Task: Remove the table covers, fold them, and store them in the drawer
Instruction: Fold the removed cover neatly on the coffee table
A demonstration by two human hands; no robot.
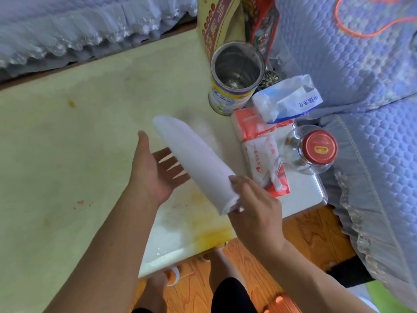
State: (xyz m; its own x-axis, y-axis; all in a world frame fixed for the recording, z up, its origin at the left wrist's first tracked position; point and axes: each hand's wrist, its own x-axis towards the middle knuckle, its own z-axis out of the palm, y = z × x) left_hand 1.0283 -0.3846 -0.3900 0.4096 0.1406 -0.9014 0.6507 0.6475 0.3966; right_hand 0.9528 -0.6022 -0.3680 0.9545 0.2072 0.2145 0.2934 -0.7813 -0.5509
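Note:
A pale lilac table cover [194, 159], folded into a long narrow bundle, is held above the table [67, 143]. My right hand [252, 204] grips its near end with thumb and curled fingers. My left hand [153, 168] is spread palm-up beside and partly under the bundle's middle, its fingers straight and apart. The bundle's far end points toward the back of the table. The table top is cream-coloured with orange and yellow stains. No drawer is in view.
At the table's right end stand an open metal tin [234, 80], tissue packs [264, 150], a white plastic bag [286, 98] and a glass jar with a red lid [313, 150]. Blue quilted covers [361, 64] lie on seating behind and to the right. Wooden floor below.

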